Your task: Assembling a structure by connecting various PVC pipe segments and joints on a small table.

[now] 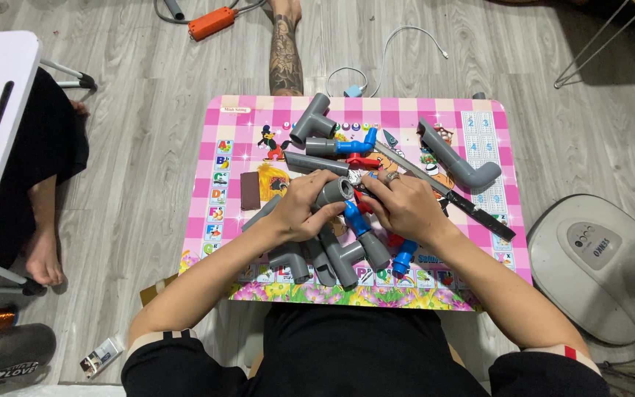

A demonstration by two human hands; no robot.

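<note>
Left hand (299, 209) grips a grey pipe coupling (334, 191) while the right hand (406, 206) clasps a blue-ended fitting (354, 218), best kept aligned.

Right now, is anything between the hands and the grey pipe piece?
No. The left hand already grips the grey pipe piece, and the right hand touches it from the other side. Loose grey fittings lie just below on the pink table.

Black top, striped cuffs (short sleeves), finger ring (392, 176)
</note>
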